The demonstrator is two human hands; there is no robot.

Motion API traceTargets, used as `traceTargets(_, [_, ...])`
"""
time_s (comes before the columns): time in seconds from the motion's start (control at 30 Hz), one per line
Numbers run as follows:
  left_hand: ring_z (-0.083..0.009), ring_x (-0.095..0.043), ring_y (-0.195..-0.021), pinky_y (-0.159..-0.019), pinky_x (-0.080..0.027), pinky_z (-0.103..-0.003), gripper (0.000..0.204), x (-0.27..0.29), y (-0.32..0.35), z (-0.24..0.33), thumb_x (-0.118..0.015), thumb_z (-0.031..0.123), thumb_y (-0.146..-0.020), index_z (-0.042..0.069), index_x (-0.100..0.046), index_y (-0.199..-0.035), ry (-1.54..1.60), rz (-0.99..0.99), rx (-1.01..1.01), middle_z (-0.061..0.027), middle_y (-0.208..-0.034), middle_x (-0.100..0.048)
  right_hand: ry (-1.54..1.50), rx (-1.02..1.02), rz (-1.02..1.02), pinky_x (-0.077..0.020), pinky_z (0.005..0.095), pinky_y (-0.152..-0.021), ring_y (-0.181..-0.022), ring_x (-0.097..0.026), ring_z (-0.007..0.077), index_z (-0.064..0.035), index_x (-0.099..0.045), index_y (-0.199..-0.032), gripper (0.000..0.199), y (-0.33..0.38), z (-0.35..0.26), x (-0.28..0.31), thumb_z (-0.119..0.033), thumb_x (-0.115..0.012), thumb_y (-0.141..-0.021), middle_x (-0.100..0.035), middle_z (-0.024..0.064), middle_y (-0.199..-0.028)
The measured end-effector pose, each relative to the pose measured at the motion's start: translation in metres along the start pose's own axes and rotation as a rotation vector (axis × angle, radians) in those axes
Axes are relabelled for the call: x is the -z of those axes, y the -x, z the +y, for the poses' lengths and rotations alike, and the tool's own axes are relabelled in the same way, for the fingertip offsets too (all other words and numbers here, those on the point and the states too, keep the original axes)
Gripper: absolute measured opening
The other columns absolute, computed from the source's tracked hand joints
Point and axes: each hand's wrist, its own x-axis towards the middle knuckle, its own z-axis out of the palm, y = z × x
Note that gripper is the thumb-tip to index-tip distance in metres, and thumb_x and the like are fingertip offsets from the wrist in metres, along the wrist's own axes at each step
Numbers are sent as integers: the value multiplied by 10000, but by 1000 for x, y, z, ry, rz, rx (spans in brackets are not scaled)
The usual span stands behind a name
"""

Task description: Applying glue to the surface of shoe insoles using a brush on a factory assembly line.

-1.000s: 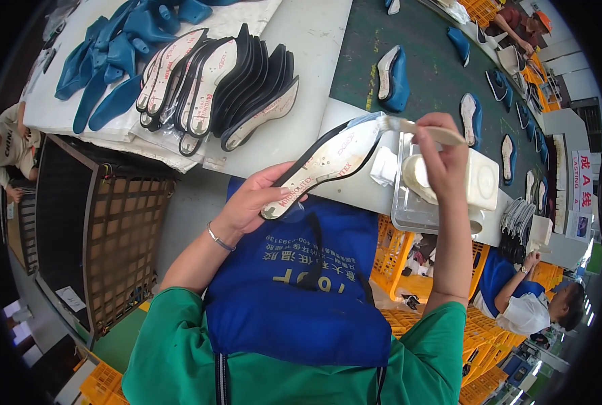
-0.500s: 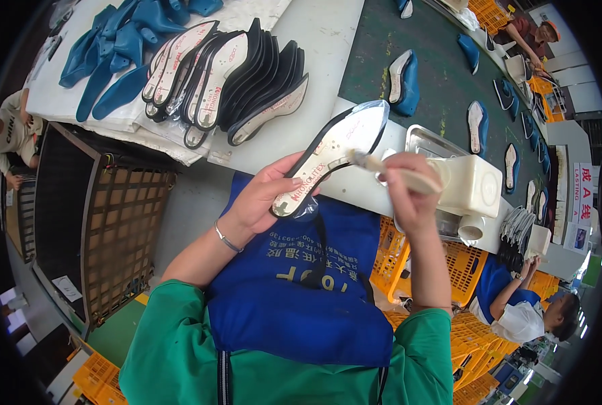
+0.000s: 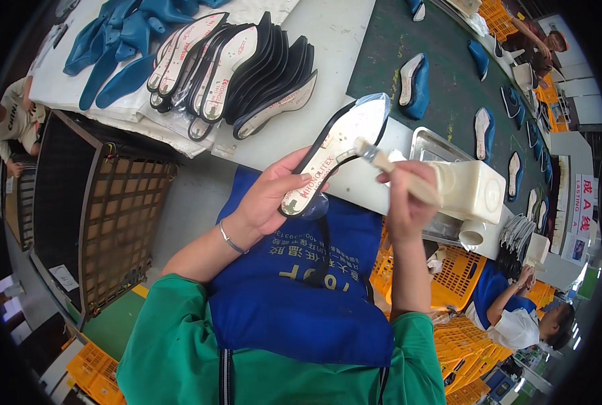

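My left hand (image 3: 271,194) grips a white insole with a black edge (image 3: 347,128) by its heel end, thumb on the white face. The insole is tilted, its toe end pointing up and right. Clear film shows at its toe and below the heel. In my right hand (image 3: 411,202) is a wooden-handled brush (image 3: 382,162), fingers closed round the handle. Its bristles are at the insole's middle, by the right edge; I cannot tell if they touch. Right of the brush, a cream plastic container (image 3: 480,192) lies over a metal tray (image 3: 428,140).
A stack of black-edged insoles (image 3: 264,74) stands on the white table at the upper left, beside a pile of blue shoe lasts (image 3: 128,34). The green conveyor belt (image 3: 382,74) carries more lasts. Orange crates (image 3: 459,273) sit at right; other people work nearby.
The brush has shifted slightly right and up along the insole, its handle still in my right hand. My left hand and the insole's heel have moved a little right.
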Motion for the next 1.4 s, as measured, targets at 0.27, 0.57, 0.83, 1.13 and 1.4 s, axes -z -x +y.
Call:
traceTargets(0.27, [-218,-642,-1048,-944,-518,-299,571,0,1,-1,-502,-24,-901,-43,-322,-1442,1,6,-39,-219,-1262,-567,-8,77,29,-495,268,-595,-661,-650,174,35,-627,-911,119,2,3,-11,-11,-691,-821,-668,116,-791])
traceTargets(0.57, [-200,-646,-1018,-922,-524,-283,558,-5,4,-1,-510,-12,-911,-42,-331,-1439,-36,28,-35,-194,-1257,-576,83,161,-123,-483,288,-555,-613,-642,228,7,-637,-906,177,9,-12,-18,-36,-738,-767,-663,136,-767])
traceTargets(0.83, [-161,-604,-1078,-955,-483,-281,527,-12,7,-4,-506,-10,-919,-44,-365,-1425,-252,67,-56,-139,-1274,-577,-70,38,35,-495,258,-577,-651,-651,144,9,-637,-936,104,-29,3,-17,-32,-683,-851,-673,96,-801])
traceTargets(1.13, [-104,-582,-1061,-910,-468,-237,515,-10,5,-4,-476,-29,-917,-34,-385,-1424,-268,126,-86,-105,-1279,-578,205,384,-223,-510,326,-563,-628,-652,276,23,-625,-915,215,-3,-20,-31,-33,-756,-753,-661,150,-781])
traceTargets(1.4, [-137,-593,-1087,-944,-473,-257,530,-14,6,-3,-478,-35,-913,-36,-369,-1431,-272,73,-60,-127,-1295,-571,165,171,-36,-480,286,-550,-604,-638,197,1,-640,-907,98,-32,-5,-20,-47,-693,-840,-662,116,-794])
